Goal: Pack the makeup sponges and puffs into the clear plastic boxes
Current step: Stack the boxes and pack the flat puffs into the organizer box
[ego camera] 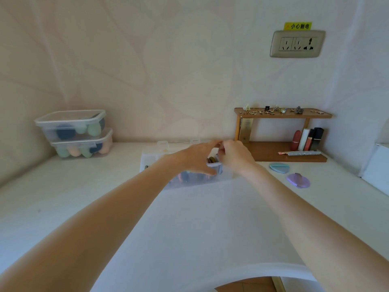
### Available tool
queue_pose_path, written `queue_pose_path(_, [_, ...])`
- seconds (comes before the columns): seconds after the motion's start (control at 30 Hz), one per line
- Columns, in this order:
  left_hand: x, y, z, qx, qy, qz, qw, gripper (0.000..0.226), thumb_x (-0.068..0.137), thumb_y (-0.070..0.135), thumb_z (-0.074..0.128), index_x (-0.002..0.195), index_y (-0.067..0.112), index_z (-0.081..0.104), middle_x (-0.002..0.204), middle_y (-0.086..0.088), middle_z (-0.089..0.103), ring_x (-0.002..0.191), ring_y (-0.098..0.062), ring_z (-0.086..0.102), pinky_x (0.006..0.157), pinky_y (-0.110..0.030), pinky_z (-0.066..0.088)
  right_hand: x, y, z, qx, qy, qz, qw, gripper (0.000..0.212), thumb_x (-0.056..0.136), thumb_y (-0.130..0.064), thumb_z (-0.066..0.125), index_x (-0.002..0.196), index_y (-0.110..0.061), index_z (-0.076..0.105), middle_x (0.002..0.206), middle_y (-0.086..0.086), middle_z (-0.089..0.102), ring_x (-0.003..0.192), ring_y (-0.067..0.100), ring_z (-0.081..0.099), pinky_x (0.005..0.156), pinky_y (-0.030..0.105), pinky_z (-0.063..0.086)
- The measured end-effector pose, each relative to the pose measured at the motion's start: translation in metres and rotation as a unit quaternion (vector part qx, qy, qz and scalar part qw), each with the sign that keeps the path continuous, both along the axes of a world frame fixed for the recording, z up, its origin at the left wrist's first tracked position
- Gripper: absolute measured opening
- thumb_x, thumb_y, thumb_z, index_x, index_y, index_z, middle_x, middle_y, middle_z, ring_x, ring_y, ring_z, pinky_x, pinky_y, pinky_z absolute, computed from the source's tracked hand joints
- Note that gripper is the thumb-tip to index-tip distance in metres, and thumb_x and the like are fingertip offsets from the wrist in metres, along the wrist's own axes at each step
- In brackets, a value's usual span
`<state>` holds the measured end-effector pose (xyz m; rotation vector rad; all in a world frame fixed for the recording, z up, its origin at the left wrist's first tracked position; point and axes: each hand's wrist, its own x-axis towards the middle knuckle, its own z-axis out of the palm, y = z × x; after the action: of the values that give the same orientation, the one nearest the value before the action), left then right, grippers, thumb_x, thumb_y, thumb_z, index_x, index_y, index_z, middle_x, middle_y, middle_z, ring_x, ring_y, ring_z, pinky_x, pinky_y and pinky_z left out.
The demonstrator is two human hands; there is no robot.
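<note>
Your left hand (pixel 196 157) and right hand (pixel 234 154) meet fingertip to fingertip over the far edge of an open clear plastic box (pixel 202 175) on the desk (pixel 63 197). The left grip lies over the box with fingers fairly straight and the thumb down against its front latch. The right grip has its fingers curled in toward the left fingertips; whether it pinches anything there is too blurred to tell. Under and between your hands, dark, brown and orange puffs (pixel 211 160) sit inside the box. Just behind your hands lies the box's lid (pixel 162 147), flat on the desk.

To the right of your right hand, a blue puff (pixel 279 167) and a purple puff (pixel 297 180) rest on the desk, near each other. Beyond them stands a wooden shelf (pixel 282 114) with lipsticks and small trinkets. Well to the left of your left hand, two lidded boxes (pixel 75 133) of sponges are stacked in the corner.
</note>
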<state>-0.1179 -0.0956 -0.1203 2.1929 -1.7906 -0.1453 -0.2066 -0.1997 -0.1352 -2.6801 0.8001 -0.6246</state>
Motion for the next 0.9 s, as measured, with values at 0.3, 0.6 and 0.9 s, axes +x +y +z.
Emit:
queue_pose_path(0.3, [0.002,-0.011,-0.001,0.074,-0.072,-0.009,0.995,0.057,0.084,0.015,0.061,0.136,0.026,0.040,0.134,0.007,0.047,0.115,-0.015,0.050,0.093,-0.028,0.043,-0.031,-0.046,0.015,0.071,-0.066,-0.032,0.995,0.032,0.092,0.001,0.041,0.096,-0.007,0.072,0.112,0.010,0.067,0.109,0.025,0.059,0.093,0.031,0.045])
queue_pose_path(0.6, [0.000,-0.016,-0.003,0.068,-0.090,-0.014,0.994,0.061,0.080,0.021,0.068,0.135,0.021,0.041,0.131,0.004,0.050,0.114,-0.015,0.049,0.089,-0.025,0.041,-0.050,-0.065,-0.037,0.063,0.093,-0.126,0.986,0.033,0.089,-0.001,0.053,0.121,-0.007,0.049,0.123,0.015,0.052,0.110,0.031,0.054,0.094,0.039,0.048])
queue_pose_path(0.9, [-0.002,-0.012,-0.008,0.069,-0.090,-0.016,0.993,0.060,0.081,0.018,0.066,0.136,0.019,0.041,0.132,0.002,0.049,0.119,-0.017,0.047,0.095,-0.027,0.041,-0.041,-0.061,-0.037,0.046,0.122,-0.164,0.978,0.027,0.097,-0.020,0.044,0.118,-0.011,0.059,0.127,0.017,0.050,0.120,0.034,0.044,0.097,0.040,0.041])
